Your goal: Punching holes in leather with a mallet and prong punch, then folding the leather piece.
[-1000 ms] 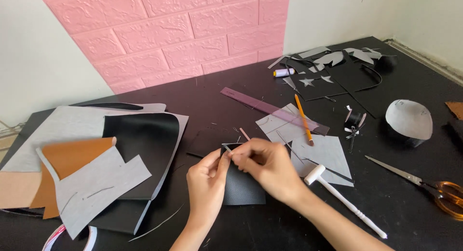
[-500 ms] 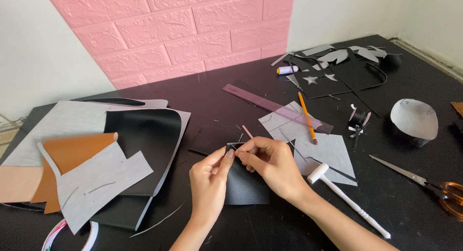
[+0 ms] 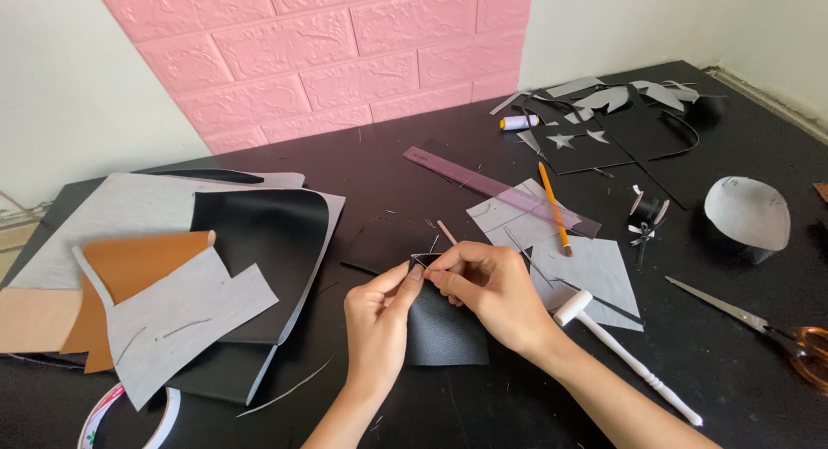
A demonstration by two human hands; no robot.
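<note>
My left hand (image 3: 378, 321) and my right hand (image 3: 488, 287) meet over a small black leather piece (image 3: 444, 332) lying on the black table (image 3: 414, 182). Fingertips of both hands pinch the folded upper edge of that piece; the fold shows a thin grey underside. A thin pink stick (image 3: 446, 232) pokes out just above my right fingers. A white hammer (image 3: 621, 352) lies just right of my right wrist.
Grey, black and tan leather sheets (image 3: 185, 268) are stacked at the left. A purple ruler (image 3: 496, 188), orange pencil (image 3: 554, 206) and grey pattern pieces (image 3: 591, 268) lie behind my hands. Scissors (image 3: 759, 328) rest at the right, a thread spool (image 3: 519, 121) and scraps at the back.
Both hands stay on the black leather piece, with only small finger shifts along its folded edge. The view has drifted slightly.
</note>
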